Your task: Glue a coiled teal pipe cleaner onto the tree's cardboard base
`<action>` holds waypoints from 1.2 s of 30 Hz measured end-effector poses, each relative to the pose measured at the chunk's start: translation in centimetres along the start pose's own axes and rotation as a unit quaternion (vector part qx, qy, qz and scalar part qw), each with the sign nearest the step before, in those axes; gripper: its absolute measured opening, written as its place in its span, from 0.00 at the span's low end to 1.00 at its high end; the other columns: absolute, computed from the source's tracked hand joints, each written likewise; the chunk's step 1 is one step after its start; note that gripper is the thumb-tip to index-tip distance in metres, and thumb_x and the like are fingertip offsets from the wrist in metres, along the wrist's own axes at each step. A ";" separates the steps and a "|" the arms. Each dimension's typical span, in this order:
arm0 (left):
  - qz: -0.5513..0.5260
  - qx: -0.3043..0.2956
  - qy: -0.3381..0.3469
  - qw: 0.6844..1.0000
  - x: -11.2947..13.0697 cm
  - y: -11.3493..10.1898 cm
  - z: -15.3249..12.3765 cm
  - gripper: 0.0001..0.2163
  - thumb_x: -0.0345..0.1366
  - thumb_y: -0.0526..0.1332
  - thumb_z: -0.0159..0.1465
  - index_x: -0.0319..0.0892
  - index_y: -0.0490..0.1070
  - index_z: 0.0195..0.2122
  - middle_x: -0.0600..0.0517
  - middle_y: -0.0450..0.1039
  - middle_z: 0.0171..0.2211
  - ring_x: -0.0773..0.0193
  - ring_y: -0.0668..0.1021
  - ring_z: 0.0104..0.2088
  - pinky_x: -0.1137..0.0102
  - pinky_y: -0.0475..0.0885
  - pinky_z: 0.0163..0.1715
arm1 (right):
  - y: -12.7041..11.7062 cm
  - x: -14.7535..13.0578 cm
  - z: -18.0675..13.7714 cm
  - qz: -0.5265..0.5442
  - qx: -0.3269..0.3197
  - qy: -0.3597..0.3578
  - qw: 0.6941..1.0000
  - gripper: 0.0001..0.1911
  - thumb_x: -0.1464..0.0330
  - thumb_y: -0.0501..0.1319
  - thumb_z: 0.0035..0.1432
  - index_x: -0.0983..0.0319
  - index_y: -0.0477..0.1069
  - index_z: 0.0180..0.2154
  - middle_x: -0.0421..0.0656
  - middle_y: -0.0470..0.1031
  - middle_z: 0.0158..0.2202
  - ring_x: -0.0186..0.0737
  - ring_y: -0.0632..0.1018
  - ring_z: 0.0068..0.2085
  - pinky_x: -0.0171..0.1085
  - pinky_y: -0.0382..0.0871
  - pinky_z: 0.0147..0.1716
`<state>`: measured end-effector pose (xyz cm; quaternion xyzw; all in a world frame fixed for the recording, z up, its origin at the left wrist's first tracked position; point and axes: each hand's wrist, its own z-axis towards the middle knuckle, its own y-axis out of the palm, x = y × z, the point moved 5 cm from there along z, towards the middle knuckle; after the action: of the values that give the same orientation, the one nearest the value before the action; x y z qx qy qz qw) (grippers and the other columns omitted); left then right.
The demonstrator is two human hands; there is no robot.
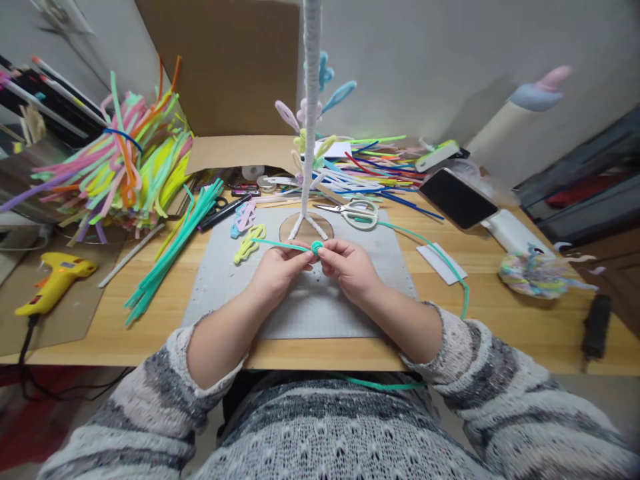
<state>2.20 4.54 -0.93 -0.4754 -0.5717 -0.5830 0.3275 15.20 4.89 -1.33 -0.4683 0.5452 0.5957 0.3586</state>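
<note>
Both my hands meet over a grey cutting mat (pixel 300 313) on a wooden table. My left hand (pixel 277 270) and my right hand (pixel 350 267) pinch a teal pipe cleaner (pixel 285 245) whose end is rolled into a small coil (pixel 317 247) between my fingertips. One tail runs left from the coil; another long teal strand (pixel 450 267) curves right and hangs off the table's front edge. Just behind my hands stands a white wrapped tree stand (pixel 311 133) with pastel pipe-cleaner leaves.
Scissors (pixel 357 213) lie behind my right hand. A bundle of teal pipe cleaners (pixel 170 260) and a big multicoloured pile (pixel 125 173) lie left, a yellow glue gun (pixel 55 280) far left. A phone (pixel 457 199) and a pastel wreath (pixel 533 275) sit right. A cardboard box (pixel 235 80) stands behind.
</note>
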 end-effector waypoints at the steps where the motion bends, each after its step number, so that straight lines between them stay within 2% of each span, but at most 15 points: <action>1: 0.020 0.006 0.009 1.000 0.1 0.0 -0.1 0.14 0.39 0.74 0.46 0.39 0.73 0.29 0.54 0.74 0.26 0.68 0.74 0.27 0.72 0.69 0.30 | 0.0 -0.1 0.0 -0.012 0.001 -0.004 1.000 0.15 0.58 0.70 0.44 0.61 0.72 0.27 0.34 0.69 0.18 0.27 0.64 0.19 0.32 0.56 0.20; 6: 0.106 0.040 0.065 0.991 1.2 0.0 -0.5 0.14 0.41 0.74 0.46 0.39 0.73 0.28 0.54 0.74 0.25 0.68 0.74 0.26 0.72 0.69 0.30 | 0.1 -0.6 -0.2 -0.067 -0.001 -0.025 0.997 0.16 0.57 0.69 0.44 0.62 0.71 0.27 0.34 0.68 0.19 0.28 0.65 0.19 0.32 0.59 0.20; 15: 0.162 0.061 0.050 0.984 1.2 -0.6 -0.5 0.13 0.39 0.74 0.45 0.39 0.75 0.27 0.52 0.75 0.22 0.65 0.75 0.25 0.71 0.69 0.29 | 0.0 -0.9 -0.3 -0.158 0.002 -0.086 0.984 0.14 0.57 0.66 0.49 0.61 0.70 0.26 0.38 0.70 0.23 0.31 0.68 0.22 0.34 0.63 0.22; 25: 0.140 0.076 0.040 0.986 1.2 -0.7 -0.6 0.14 0.41 0.73 0.45 0.38 0.75 0.27 0.51 0.75 0.22 0.64 0.76 0.25 0.70 0.69 0.30 | 0.4 -0.2 -0.2 -0.055 -0.021 -0.036 0.998 0.15 0.57 0.69 0.46 0.60 0.71 0.31 0.38 0.74 0.25 0.34 0.74 0.26 0.35 0.71 0.26; 31: 0.228 0.082 0.042 0.969 1.0 -0.8 -0.7 0.12 0.41 0.72 0.46 0.39 0.76 0.26 0.51 0.75 0.21 0.64 0.74 0.24 0.71 0.66 0.26 | 0.2 -1.1 -0.3 -0.110 -0.024 -0.066 0.991 0.14 0.58 0.68 0.48 0.61 0.70 0.27 0.36 0.70 0.21 0.32 0.71 0.24 0.35 0.67 0.27; 36: 0.238 0.085 0.048 0.966 0.9 -1.0 -0.7 0.12 0.41 0.71 0.46 0.39 0.76 0.25 0.51 0.75 0.21 0.64 0.74 0.24 0.70 0.66 0.26 | 0.3 -1.2 -0.2 -0.116 -0.022 -0.068 0.991 0.14 0.57 0.68 0.48 0.60 0.70 0.27 0.37 0.71 0.22 0.33 0.71 0.25 0.36 0.66 0.27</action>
<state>0.80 4.18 -0.37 -0.5400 -0.4730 -0.4596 0.5229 15.36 4.72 -0.11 -0.4942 0.4484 0.5925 0.4514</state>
